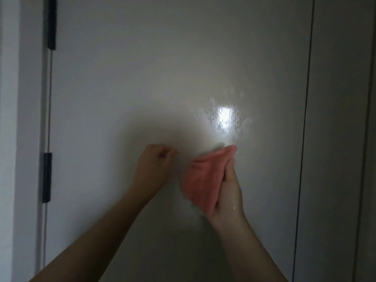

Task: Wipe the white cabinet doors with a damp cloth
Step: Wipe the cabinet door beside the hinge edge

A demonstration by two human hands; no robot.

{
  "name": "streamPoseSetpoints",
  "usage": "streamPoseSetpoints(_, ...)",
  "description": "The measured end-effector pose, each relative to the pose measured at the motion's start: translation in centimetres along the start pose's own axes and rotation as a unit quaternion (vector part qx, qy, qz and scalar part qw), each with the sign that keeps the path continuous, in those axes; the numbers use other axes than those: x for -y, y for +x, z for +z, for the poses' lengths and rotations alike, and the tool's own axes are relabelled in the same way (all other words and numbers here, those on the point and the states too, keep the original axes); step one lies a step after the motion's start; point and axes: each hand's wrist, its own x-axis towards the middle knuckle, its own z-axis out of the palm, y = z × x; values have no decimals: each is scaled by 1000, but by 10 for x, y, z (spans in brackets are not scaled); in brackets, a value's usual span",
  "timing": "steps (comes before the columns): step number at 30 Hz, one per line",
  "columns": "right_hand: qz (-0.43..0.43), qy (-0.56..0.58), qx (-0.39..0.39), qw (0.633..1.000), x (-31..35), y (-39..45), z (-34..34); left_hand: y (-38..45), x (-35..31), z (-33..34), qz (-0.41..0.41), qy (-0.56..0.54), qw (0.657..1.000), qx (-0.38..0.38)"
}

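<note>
Up close from the head view, the right hand (227,192) clutches a bunched pink cloth (200,180) against the flat white cabinet door (142,78), just below a wet glare patch (223,119); the left hand (154,161), curled into a loose empty fist, rests on the door beside it

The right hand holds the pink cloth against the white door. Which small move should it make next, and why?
Probably slide the pink cloth up and slightly right. The right hand presses it to the cabinet door just below a wet, shiny patch with streaks and droplets, so that area seems to need a pass. The left hand is closed, empty, beside the cloth.
</note>
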Motion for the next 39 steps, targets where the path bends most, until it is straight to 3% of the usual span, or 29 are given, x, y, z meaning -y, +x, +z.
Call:
streamPoseSetpoints(3, -164, -136, -26, 977, 24, 42, 27, 30, 12, -16, -8, 4, 997, -71)
streamPoseSetpoints(5, -321, -266, -40, 908, 30, 74, 51, 52, 17, -27, -18, 39, 994, -105)
streamPoseSetpoints(8, -423, -475, -83, 767, 27, 125, 77, 86, 28, -42, -30, 81, 984, -155)
streamPoseSetpoints(9, -415, -576, -104, 696, 23, 139, 81, 95, 31, -46, -27, 87, 982, -164)
streamPoseSetpoints(11, -434, -734, -113, 511, 4, 154, 81, 111, 40, -53, -5, 103, 981, -165)
streamPoseSetpoints(13, -487, -785, -44, 380, -17, 151, 76, 124, 50, -59, 26, 127, 977, -170)
streamPoseSetpoints(14, -509, -791, 7, 341, -24, 150, 73, 131, 55, -63, 43, 136, 974, -176)
streamPoseSetpoints(16, -543, -775, 108, 305, -16, 160, 78, 148, 67, -72, 76, 145, 969, -187)
streamPoseSetpoints(17, -558, -771, 120, 283, -2, 168, 85, 155, 71, -76, 89, 147, 967, -189)
streamPoseSetpoints(19, -560, -782, 44, 269, 39, 198, 112, 175, 83, -85, 108, 135, 966, -193)
streamPoseSetpoints(22, -489, -790, -89, 358, 97, 240, 168, 195, 93, -94, 120, 124, 963, -207)
streamPoseSetpoints(23, -482, -791, -93, 364, 99, 243, 181, 198, 94, -95, 123, 127, 961, -211)
streamPoseSetpoints(27, -564, -773, 67, 283, 25, 211, 184, 206, 100, -101, 138, 144, 956, -217)
streamPoseSetpoints(30, -556, -767, 192, 257, -23, 173, 132, 201, 102, -102, 141, 142, 958, -203)
streamPoseSetpoints(32, -547, -769, 249, 216, 1, 177, 123, 199, 101, -102, 144, 153, 958, -194)
streamPoseSetpoints(34, -552, -789, 215, 159, 41, 200, 145, 202, 102, -106, 138, 165, 957, -197)
streamPoseSetpoints(35, -535, -812, 161, 172, 65, 214, 160, 203, 101, -106, 135, 167, 956, -199)
streamPoseSetpoints(38, -474, -823, -10, 313, 99, 245, 219, 214, 102, -116, 130, 156, 955, -216)
streamPoseSetpoints(39, -477, -815, -23, 329, 90, 247, 237, 220, 103, -121, 131, 155, 954, -221)
